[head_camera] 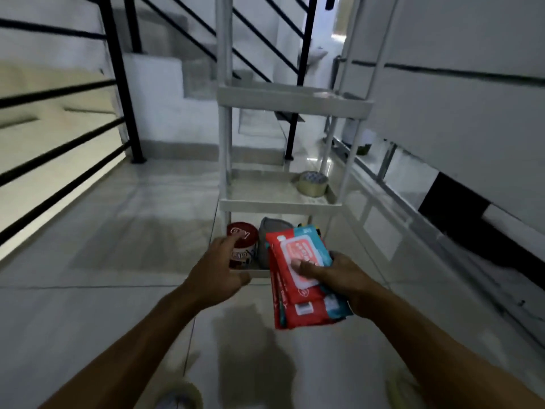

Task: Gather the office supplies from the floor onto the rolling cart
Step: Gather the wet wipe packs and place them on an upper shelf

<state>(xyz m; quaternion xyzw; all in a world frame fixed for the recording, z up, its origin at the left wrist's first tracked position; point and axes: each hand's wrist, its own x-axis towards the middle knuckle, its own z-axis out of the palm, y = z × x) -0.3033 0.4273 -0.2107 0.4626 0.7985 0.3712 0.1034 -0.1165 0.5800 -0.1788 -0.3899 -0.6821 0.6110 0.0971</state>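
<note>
Currently your right hand (339,276) grips the red-and-teal soft wipe packs (298,278) over the white plastic cart's (283,206) bottom tier; left hand (219,267) open, fingers touching the red-lidded tin (243,236).

Glossy tiled floor (118,246), black stair railing (118,84)

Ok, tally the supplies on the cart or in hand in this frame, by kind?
Tape rolls: 1, on the middle shelf
Red-lidded tubs: 1, bottom shelf
Grey pouches: 1, bottom shelf
Wipes packs: 2 at least, stacked in the right hand
Total: 5
</note>
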